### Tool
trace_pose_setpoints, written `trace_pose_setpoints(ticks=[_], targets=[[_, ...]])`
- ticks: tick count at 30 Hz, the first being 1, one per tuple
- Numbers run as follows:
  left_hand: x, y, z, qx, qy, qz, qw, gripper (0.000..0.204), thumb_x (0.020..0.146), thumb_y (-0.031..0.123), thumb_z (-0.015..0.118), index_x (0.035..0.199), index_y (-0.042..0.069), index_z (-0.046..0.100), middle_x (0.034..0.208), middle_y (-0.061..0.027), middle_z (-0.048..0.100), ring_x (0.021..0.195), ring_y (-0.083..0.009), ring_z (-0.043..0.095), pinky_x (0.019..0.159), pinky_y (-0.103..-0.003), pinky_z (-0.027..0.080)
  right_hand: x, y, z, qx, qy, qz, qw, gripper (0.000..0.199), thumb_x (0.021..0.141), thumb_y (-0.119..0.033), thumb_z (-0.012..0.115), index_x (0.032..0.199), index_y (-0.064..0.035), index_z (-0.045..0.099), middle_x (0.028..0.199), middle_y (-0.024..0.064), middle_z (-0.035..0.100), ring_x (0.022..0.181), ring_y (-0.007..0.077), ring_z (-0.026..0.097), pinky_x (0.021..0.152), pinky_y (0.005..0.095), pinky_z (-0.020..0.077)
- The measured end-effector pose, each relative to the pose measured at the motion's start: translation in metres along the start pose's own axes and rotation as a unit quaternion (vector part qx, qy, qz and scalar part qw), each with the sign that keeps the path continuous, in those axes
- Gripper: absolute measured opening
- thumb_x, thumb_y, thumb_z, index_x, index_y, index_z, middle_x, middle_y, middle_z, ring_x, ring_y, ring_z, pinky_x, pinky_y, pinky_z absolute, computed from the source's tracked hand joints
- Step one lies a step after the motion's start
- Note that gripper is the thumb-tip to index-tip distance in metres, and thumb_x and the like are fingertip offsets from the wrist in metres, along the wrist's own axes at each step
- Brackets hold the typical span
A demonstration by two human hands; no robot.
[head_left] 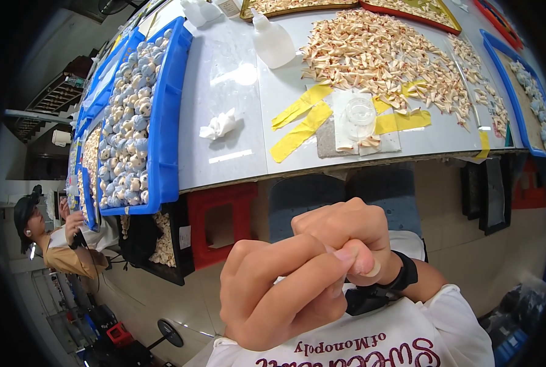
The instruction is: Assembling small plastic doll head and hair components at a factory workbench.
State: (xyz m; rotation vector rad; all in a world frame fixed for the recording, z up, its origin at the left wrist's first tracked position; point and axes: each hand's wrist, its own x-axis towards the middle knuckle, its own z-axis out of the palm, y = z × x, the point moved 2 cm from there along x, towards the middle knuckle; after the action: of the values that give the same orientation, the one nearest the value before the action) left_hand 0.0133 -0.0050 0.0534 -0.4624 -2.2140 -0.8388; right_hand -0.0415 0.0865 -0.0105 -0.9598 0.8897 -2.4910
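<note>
My left hand (279,287) and my right hand (349,235) meet in front of my chest, short of the table's near edge. The fingers of both are curled in, and the fingertips press together between them. If anything is pinched there, it is hidden. A black band circles my right wrist. Beyond the hands on the table, a small clear round dish (360,111) rests on a white pad, with yellow tape strips (302,131) beside it. Behind that spreads a heap of small cream pointed pieces with reddish ends (377,52).
A blue tray (169,122) of round blue-and-white pieces stands at the left, another blue tray (496,55) at the right. A white squeeze bottle (273,40) and crumpled tissue (219,124) are on the table. Below are a red stool (221,223) and, far left, a co-worker (65,244).
</note>
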Motion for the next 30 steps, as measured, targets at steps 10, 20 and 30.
trace_pose_setpoints(ticks=[10,20,30], targets=[[0.000,0.001,-0.001,-0.023,0.001,-0.032,0.999,0.041,0.049,0.000,0.071,0.088,0.008,0.065,0.081,-0.0016,0.063,0.057,-0.0094,0.051,0.048,-0.021,0.031,0.001,-0.001,0.000,-0.004,-0.021,-0.032,0.999,0.042,0.085,-0.037,0.055,0.070,0.0011,0.052,0.058,0.0058,0.048,0.047,0.0154,0.042,0.043,0.0251,0.0313],[0.011,0.003,-0.010,0.040,-0.073,0.042,0.996,0.018,0.067,0.005,0.069,0.084,0.003,0.064,0.071,-0.0068,0.054,0.051,-0.0120,0.047,0.043,-0.022,0.029,-0.001,-0.001,0.000,0.114,-0.071,0.105,0.985,0.047,0.087,-0.043,0.051,0.067,-0.0010,0.053,0.055,0.0017,0.052,0.043,0.0054,0.041,0.039,0.0196,0.0281],[0.018,0.002,-0.008,0.097,-0.093,0.087,0.987,0.025,0.063,-0.001,0.066,0.088,0.002,0.065,0.068,-0.0071,0.056,0.049,-0.0124,0.047,0.042,-0.022,0.029,-0.001,-0.003,0.000,0.128,-0.050,0.171,0.976,0.049,0.087,-0.047,0.048,0.067,-0.0022,0.051,0.053,0.0014,0.048,0.042,0.0039,0.038,0.037,0.0175,0.0262]])
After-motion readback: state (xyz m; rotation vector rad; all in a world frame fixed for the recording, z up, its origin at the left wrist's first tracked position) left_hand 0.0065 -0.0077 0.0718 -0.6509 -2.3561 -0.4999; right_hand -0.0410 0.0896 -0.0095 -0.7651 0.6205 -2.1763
